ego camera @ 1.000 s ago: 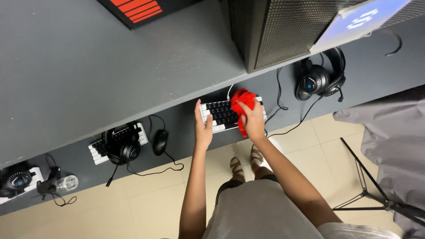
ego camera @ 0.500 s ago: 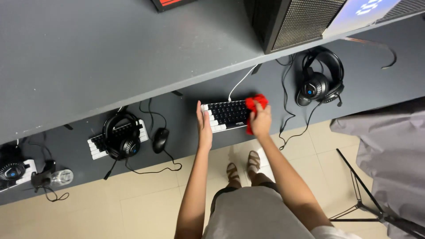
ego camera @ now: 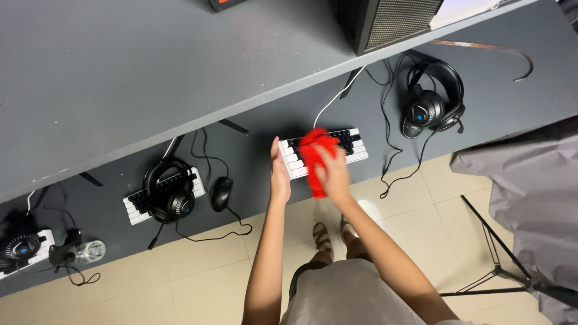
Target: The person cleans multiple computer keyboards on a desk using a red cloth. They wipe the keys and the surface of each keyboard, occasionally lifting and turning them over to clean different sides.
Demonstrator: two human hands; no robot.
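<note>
Red cloth now mid-keyboard, leftward

— How many keyboards? 
— Three: one under the red cloth, black-and-white; one beneath a headset; one at the far left edge.
— Headsets? 
— Three, all black.
— Anything else? 
— One black mouse, one clear bottle, one cloth.

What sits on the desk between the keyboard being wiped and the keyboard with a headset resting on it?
In the head view, a black mouse with its cable lies between the wiped keyboard and the headset-topped keyboard; otherwise bare desk.
</note>
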